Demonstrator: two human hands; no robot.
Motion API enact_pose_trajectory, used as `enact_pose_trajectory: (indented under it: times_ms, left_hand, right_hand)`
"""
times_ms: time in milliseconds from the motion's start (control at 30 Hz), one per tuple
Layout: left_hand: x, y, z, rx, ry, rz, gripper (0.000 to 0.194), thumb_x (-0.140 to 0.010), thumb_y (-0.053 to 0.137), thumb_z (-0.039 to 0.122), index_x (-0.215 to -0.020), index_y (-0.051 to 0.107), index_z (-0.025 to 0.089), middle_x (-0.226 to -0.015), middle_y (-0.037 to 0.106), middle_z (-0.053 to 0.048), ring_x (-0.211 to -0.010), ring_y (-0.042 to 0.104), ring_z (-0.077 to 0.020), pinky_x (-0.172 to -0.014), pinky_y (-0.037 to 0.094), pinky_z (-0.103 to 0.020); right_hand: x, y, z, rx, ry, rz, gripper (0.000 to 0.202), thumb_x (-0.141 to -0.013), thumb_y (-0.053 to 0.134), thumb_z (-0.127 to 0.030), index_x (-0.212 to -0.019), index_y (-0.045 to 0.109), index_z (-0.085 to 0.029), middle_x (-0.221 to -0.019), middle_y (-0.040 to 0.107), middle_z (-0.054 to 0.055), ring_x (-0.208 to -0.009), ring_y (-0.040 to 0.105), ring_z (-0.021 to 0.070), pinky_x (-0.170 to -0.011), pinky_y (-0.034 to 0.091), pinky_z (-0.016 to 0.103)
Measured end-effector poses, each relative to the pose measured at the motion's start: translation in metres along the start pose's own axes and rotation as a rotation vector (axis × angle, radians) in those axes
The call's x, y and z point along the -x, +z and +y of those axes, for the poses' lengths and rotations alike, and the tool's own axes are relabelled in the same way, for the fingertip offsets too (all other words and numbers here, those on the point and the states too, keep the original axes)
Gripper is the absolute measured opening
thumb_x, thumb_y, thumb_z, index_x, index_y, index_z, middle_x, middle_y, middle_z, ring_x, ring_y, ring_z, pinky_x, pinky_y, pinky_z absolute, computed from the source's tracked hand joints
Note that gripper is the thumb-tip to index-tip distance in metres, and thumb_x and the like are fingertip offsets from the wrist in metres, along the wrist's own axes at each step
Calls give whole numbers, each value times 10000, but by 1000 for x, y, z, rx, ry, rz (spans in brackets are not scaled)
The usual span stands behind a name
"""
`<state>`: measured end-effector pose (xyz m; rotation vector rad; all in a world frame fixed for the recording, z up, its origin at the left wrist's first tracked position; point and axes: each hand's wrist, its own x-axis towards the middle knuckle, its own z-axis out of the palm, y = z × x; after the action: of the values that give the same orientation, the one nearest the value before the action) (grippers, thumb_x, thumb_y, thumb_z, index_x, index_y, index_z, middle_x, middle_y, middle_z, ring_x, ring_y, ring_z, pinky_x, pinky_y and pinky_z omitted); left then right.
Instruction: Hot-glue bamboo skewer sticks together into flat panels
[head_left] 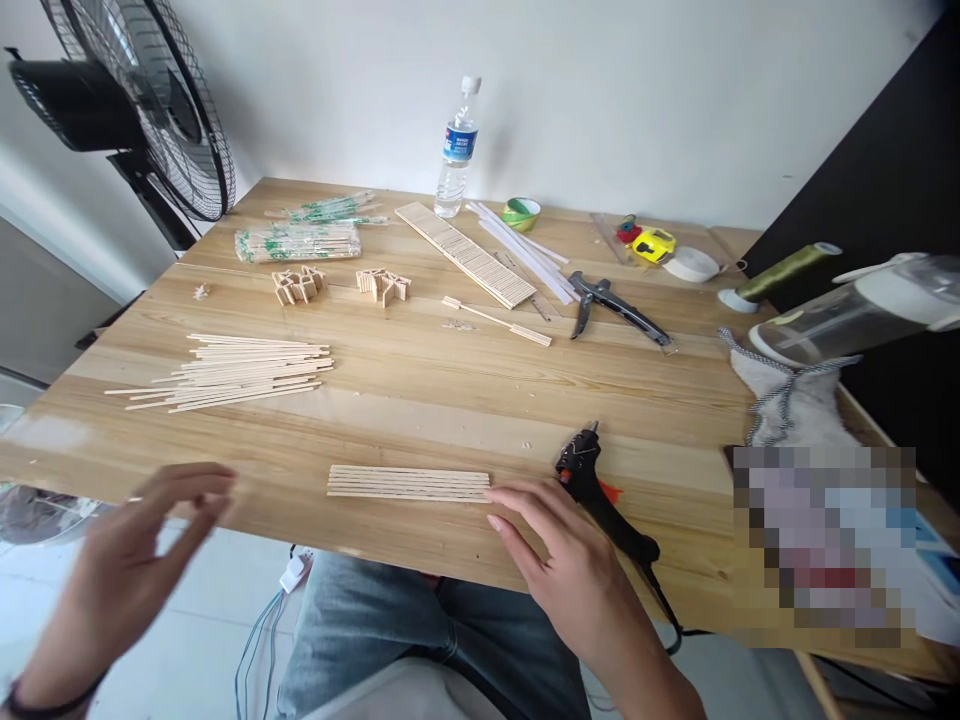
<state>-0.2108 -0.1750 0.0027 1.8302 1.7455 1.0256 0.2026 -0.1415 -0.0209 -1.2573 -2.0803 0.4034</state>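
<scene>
Several thin wooden sticks lie side by side as a flat strip (409, 483) near the table's front edge. At its right end, my right hand (566, 560) rests with the fingertips touching or very close to the stick ends, thumb and fingers apart. My left hand (150, 550) hovers over the front edge at the left, slightly blurred, its fingers curved and a gap showing between thumb and forefinger; I see nothing in it. Beyond it lies a loose pile of wooden sticks (247, 372). A black hot glue gun (607, 495) lies just right of my right hand, nozzle pointing away.
Farther back are small wooden assemblies (300, 285), a slatted wooden panel (465, 252), wrapped sticks (298, 242), white glue sticks (525, 250), a water bottle (457, 155), black cutters (616, 308) and a yellow tape measure (653, 245). A fan (150, 100) stands left.
</scene>
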Motion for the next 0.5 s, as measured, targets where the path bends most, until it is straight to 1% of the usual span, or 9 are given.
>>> enact_pose_trajectory:
  times_ms: [33,67,100,167,267,400,500]
  left_hand:
    - [-5,17,10,-42,124,-79,167,-910,802,284,-1072,805,248,-1153,779,2,-1027,725,-178,-900,537,-183]
    - [-10,31,18,-63,218,-126,150,-940,769,269,-1086,801,261,-1190,771,-7,-1062,733,-183,-885,553,-189]
    - [-14,43,24,-72,285,-147,151,-976,717,240,-1101,796,274,-1205,762,-13,-1061,737,-174,-826,563,-180]
    - [-20,58,27,-69,348,-169,161,-1005,667,184,-1084,780,266,-1213,752,-30,-1059,740,-172,-869,577,-213]
    - [-27,67,24,-58,407,-219,147,-1002,677,151,-1092,758,236,-1233,741,-62,-1093,727,-191,-926,585,-264]
    - [-35,70,20,-44,481,-267,180,-1002,671,111,-1123,751,216,-1217,752,-80,-1114,709,-207,-939,594,-305]
    - [-38,71,19,-30,496,-294,219,-1004,643,65,-1134,743,211,-1187,762,-81,-1142,694,-213,-949,595,-323]
  right_hand:
    - [-2,2,3,22,-13,0,187,-1037,584,-136,-1144,701,-235,-1077,768,94,-999,759,253,-880,645,401]
    - [-4,4,5,37,-22,-6,193,-1032,588,-125,-1151,698,-230,-1091,763,100,-1017,751,261,-890,644,420]
    - [-5,6,8,46,-25,-15,197,-1028,589,-112,-1150,696,-224,-1095,758,103,-1026,743,266,-895,642,433]
    - [-7,8,11,44,-28,-44,207,-1020,587,-81,-1137,695,-213,-1087,751,103,-1031,731,268,-899,639,445]
    - [-8,8,14,19,-19,-89,217,-1012,588,-53,-1124,695,-205,-1091,746,103,-1048,718,269,-904,633,446]
    - [-12,5,17,-6,-17,-125,226,-1014,587,-49,-1119,701,-214,-1123,739,102,-1059,711,269,-915,622,455]
    - [-14,4,17,-30,-22,-158,228,-1020,581,-48,-1105,701,-221,-1116,739,91,-1055,714,262,-919,617,448]
